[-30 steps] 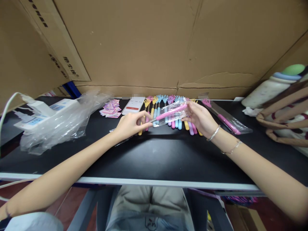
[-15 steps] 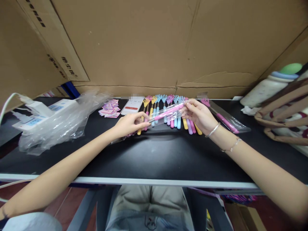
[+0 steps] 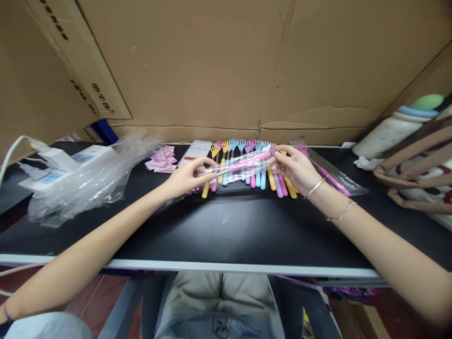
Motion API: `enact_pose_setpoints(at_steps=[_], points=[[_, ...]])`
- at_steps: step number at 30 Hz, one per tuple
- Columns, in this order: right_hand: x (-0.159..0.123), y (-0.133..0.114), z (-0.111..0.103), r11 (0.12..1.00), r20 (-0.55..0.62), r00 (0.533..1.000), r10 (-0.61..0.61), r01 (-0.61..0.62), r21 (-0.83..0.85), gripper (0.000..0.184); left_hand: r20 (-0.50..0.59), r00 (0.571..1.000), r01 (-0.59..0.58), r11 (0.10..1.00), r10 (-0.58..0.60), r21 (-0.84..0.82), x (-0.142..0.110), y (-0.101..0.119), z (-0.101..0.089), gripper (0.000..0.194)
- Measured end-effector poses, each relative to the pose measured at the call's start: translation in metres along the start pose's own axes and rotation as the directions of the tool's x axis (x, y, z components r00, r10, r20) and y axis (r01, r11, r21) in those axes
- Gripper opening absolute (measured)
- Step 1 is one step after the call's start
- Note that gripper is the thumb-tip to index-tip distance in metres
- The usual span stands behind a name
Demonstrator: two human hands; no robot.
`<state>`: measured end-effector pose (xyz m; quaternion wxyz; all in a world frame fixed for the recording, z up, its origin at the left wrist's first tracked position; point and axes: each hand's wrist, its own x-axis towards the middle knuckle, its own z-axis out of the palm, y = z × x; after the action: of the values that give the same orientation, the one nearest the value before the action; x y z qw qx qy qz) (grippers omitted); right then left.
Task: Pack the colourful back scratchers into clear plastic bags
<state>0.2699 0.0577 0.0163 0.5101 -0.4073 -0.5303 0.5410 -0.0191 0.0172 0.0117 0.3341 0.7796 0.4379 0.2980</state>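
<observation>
- Left hand (image 3: 190, 179): grip closed, thumb and fingers pinching the metal shaft of the pink back scratcher (image 3: 247, 162) through its clear sleeve (image 3: 235, 178).
- Right hand (image 3: 294, 169): grip nearly closed, fingertips pinching the sleeve at the handle end.
- Position: scratcher held aslant above the bench (image 3: 226, 235), mid-length, toward the far edge, handle end higher, in front of a row of loose scratchers (image 3: 262, 179).
- Second sleeved scratcher (image 3: 332, 180): on the bench, right of the row, beyond the right hand.
- Writing: black characters on the cardboard (image 3: 194, 70) at left, not legible with certainty. Phone (image 3: 196, 150) near the far edge shows digits, too blurred to confirm, above a red button. Print on the small cards (image 3: 161, 159) is too small to read.
- Obscured: held scratcher's claw end, largely behind the left hand; phone's lower part; several loose handles. Both forearms are cut off by the frame.
</observation>
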Motion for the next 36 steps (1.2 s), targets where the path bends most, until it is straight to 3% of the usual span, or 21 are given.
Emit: enact_pose_setpoints(at_steps=[5,15,19,24,30,32,36], points=[[0.003,0.001,-0.003,0.998,-0.014,0.999,-0.036,0.035,-0.045,0.041,-0.123,0.992,0.001,0.986,0.02,0.168,0.0,-0.002,-0.001,0.034],[0.009,0.01,-0.008,0.98,-0.069,0.986,-0.152,0.142,-0.141,0.04,-0.146,0.989,-0.009,0.982,0.037,0.191,-0.001,-0.002,-0.001,0.034],[0.009,0.013,-0.008,0.96,-0.029,0.98,-0.198,0.188,-0.209,0.031,-0.184,0.982,-0.004,0.969,0.05,0.246,0.0,-0.002,-0.001,0.035],[0.005,0.012,-0.006,0.849,0.031,0.938,-0.346,0.328,-0.414,0.02,-0.267,0.96,0.016,0.932,0.087,0.361,0.0,-0.002,-0.001,0.033],[0.003,0.012,-0.005,0.707,0.082,0.901,-0.426,0.388,-0.591,0.025,-0.319,0.937,0.035,0.87,0.142,0.491,-0.002,-0.002,0.0,0.031],[0.002,0.013,-0.003,0.737,0.09,0.913,-0.399,0.377,-0.561,0.029,-0.328,0.927,0.021,0.847,0.183,0.531,-0.003,-0.002,0.002,0.03],[-0.003,0.01,0.004,0.894,0.056,0.962,-0.267,0.269,-0.358,0.039,-0.36,0.896,-0.015,0.828,0.26,0.56,-0.004,0.0,0.004,0.028]])
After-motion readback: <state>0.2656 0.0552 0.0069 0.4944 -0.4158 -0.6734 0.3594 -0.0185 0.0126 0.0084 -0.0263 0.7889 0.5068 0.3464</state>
